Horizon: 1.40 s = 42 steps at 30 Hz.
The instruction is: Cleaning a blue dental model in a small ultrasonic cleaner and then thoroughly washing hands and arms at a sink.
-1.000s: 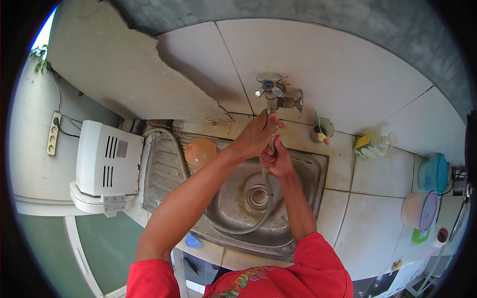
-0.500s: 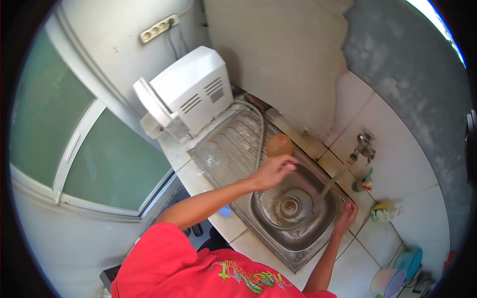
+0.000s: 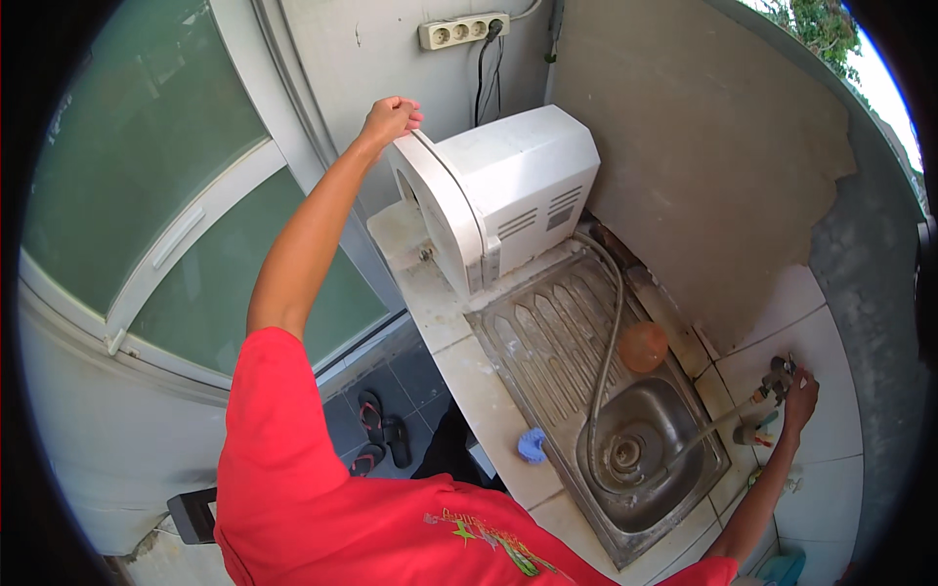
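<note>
At far left, a sliding door with green panes. Next, dark sandals on the tiled floor and, well above, out of a red sleeve, the left hand — at the top edge of a curved white front panel, fingers bunched and bent, impossible to tell whether gripping it or only resting there. On the wall beyond, a power strip. Right behind the panel, the slotted body of a white machine, upright on the counter. Further right, a ridged drainboard, a blue cloth beside its near edge, a pale hose curving across it, and a round orange thing near the basin. Inside the basin, the hose again, looped, then slanting up to the wall tap. At far right, the right hand against the tap — fingers curled, partly hidden, grip impossible to judge.
</note>
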Tool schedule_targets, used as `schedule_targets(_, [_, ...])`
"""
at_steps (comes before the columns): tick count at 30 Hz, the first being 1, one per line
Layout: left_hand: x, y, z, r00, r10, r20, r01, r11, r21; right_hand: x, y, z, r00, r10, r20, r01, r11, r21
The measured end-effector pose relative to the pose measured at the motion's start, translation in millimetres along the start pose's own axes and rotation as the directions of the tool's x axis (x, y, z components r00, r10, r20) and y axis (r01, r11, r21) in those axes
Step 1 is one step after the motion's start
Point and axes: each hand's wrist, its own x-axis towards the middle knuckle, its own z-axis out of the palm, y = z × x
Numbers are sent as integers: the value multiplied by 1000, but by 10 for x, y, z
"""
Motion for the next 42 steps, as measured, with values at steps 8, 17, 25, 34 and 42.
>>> schedule_targets(8, [1447,-901,227,698,-301,650,180,952,248,-4,-290,184,993,108,50,-82,925,-371])
schedule_targets(17, [1799,-1487,890,131,-523,843,58,852,520,107,-466,254,970,106,217,32,835,-550])
schedule_targets(25, [1785,-1679,1069,13,-474,880,122,874,469,50,-575,262,957,225,181,-105,854,-510])
schedule_targets(34, [1470,-1725,809,35,-337,941,148,933,329,122,-486,278,951,195,241,-39,847,-530])
schedule_targets(42, [1173,-1256,-65,797,-172,579,308,940,-144,227,-340,414,968,224,116,-121,815,-566])
